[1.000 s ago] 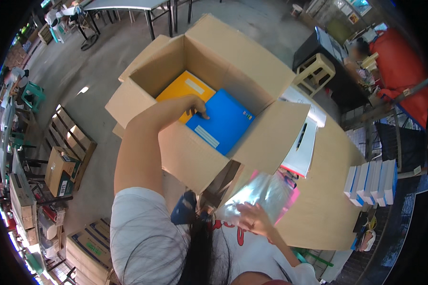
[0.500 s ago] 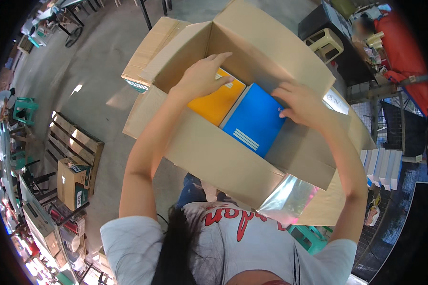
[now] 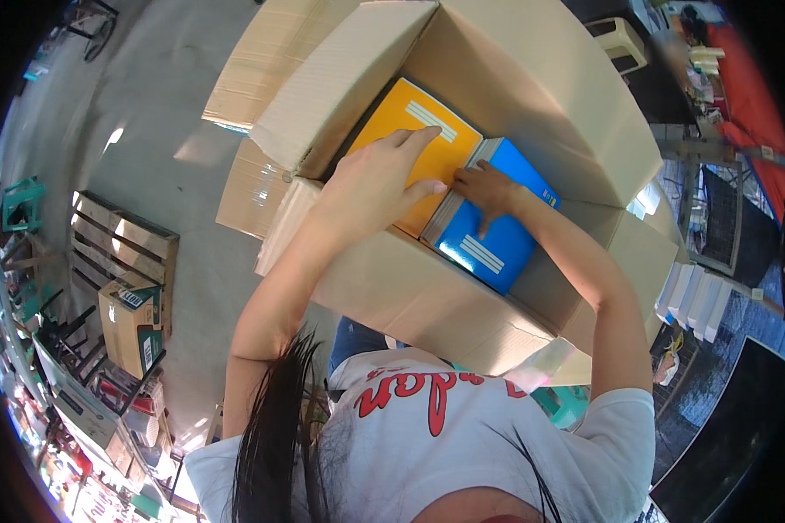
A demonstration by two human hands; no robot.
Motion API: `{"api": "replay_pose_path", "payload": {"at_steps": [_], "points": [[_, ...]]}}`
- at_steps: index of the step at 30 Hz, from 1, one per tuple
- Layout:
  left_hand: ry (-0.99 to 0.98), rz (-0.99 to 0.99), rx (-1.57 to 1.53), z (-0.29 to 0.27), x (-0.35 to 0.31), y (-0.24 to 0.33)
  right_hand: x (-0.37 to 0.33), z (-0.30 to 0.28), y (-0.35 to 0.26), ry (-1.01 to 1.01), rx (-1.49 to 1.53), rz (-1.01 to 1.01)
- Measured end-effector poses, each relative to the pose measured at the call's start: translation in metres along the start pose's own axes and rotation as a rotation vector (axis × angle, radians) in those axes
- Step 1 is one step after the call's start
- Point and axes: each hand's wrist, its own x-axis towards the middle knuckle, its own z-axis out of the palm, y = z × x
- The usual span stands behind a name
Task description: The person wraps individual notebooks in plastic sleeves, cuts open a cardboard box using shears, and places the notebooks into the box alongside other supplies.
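Note:
An open cardboard box holds a yellow-covered stack of notebooks beside a blue-covered stack of notebooks. Over the yellow cover is my left hand, its fingers stretched out and thumb apart, with nothing held. My right hand lies on the blue stack, fingertips at its edge beside the yellow one and thumb spread toward me. The blue stack sits slightly tilted, page edges showing along that side. I cannot see what lies under the two stacks.
Left of me, a wooden pallet lies on the floor with a smaller carton by it. White book-like stacks stand at the right. A cream stool and a green stool stand farther off.
My right hand has moved left from the blue stack's far right edge onto its cover near the yellow stack. My left hand is lower over the yellow cover. The view has shifted closer to the box.

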Motion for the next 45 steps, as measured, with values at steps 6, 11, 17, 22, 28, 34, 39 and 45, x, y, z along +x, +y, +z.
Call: {"api": "replay_pose_path", "payload": {"at_steps": [6, 11, 17, 22, 28, 34, 39, 45], "points": [[0.030, -0.009, -0.036, 0.001, 0.004, -0.003, 0.001, 0.008, -0.004, 0.068, -0.026, 0.069], [0.052, -0.046, -0.021, 0.005, -0.001, -0.007, -0.003, 0.010, -0.005, 0.068, -0.031, 0.074], [0.030, -0.009, 0.010, -0.001, 0.005, -0.007, -0.023, 0.008, -0.006, 0.130, -0.031, 0.079], [-0.315, 0.074, 0.096, -0.002, 0.068, -0.009, -0.053, 0.005, -0.012, 0.182, 0.008, 0.134], [-0.905, -0.690, -0.256, 0.115, 0.143, -0.027, -0.067, 0.015, -0.012, 0.312, -0.034, 0.149], [-1.098, -0.787, -1.275, 0.224, 0.112, -0.055, -0.078, 0.013, -0.013, 0.331, 0.038, 0.155], [-0.995, -0.599, -1.297, 0.219, 0.104, -0.042, -0.162, 0.004, -0.013, 0.737, -0.066, 0.132], [-0.805, -0.759, -0.916, 0.221, 0.105, -0.024, -0.346, 0.007, -0.115, 1.177, 0.289, 0.609]]}}
